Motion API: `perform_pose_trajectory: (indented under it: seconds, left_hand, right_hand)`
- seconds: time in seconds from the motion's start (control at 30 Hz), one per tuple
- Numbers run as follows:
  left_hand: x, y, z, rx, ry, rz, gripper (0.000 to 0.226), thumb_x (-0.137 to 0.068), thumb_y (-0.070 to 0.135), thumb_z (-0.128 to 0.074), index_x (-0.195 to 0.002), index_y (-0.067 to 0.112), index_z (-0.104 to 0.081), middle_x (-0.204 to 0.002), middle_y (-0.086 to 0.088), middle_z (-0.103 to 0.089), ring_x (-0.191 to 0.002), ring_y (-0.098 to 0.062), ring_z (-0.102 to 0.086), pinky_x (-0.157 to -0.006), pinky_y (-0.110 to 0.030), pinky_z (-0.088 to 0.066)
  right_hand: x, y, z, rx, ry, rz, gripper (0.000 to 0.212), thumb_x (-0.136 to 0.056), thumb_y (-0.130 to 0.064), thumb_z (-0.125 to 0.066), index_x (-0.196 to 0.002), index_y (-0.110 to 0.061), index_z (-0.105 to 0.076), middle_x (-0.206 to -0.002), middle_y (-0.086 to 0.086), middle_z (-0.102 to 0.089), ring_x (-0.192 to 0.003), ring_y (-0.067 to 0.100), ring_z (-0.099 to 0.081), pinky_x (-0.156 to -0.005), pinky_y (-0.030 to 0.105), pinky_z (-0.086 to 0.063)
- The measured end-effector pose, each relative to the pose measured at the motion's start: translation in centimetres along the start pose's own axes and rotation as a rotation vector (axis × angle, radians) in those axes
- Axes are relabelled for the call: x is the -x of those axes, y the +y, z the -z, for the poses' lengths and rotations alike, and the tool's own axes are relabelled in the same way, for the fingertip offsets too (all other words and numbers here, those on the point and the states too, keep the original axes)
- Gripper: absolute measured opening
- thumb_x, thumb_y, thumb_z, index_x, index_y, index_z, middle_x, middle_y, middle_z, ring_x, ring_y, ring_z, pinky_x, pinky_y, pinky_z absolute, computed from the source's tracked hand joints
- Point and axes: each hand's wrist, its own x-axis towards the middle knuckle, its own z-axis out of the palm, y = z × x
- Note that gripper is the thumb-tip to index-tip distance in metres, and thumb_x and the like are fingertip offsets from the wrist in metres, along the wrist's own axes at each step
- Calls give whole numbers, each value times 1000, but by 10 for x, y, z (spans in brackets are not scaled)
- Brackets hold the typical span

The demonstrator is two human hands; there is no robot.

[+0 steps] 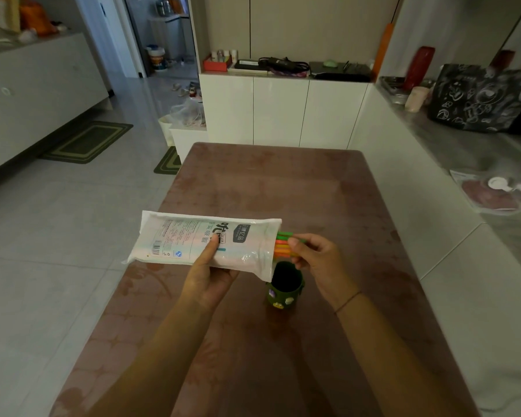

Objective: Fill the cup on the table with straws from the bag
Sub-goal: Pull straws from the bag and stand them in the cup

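The left hand grips the white straw bag from below, thumb on its label, holding it level above the table; the right hand pinches the green and orange straws protruding from its mouth, just above the dark green cup; a small box on the bag reads "Drink"

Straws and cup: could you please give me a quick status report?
Left hand holds the straw bag. Right hand pinches straws at its mouth. Green cup below, no straws showing. Nothing in the way.
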Motion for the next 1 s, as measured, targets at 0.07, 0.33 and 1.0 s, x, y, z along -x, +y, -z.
perform_pose_trajectory:
  seconds: [0.07,0.33,1.0]
  left_hand:
    - [-2,-1,2,16,25,-6,44,-80,8,-64,-121,20,-53,-113,-11,-69,-111,-29,-64,-82,-53,-55]
    - [-4,1,19,111,138,-23,43,-84,7,-65,-123,18,-51,-111,-11,-70,-103,-26,-69,-78,-48,-58]
    - [0,-16,-2,85,21,-5,37,-80,9,-63,-115,18,-55,-106,-9,-73,-96,-24,-71,-83,-48,-54]
  right_hand:
    - [0,-2,2,2,32,37,6,-85,-17,-64,-90,-17,-68,-66,-1,-67,-55,7,-58,-52,17,-49]
    - [-9,-8,19,-109,183,121,5,-84,-16,-65,-81,-16,-69,-53,-5,-59,-47,6,-51,-46,18,-43]
    - [0,-2,-13,-165,-1,3,3,-82,-14,-67,-84,-12,-67,-67,4,-60,-62,14,-52,-69,32,-50]
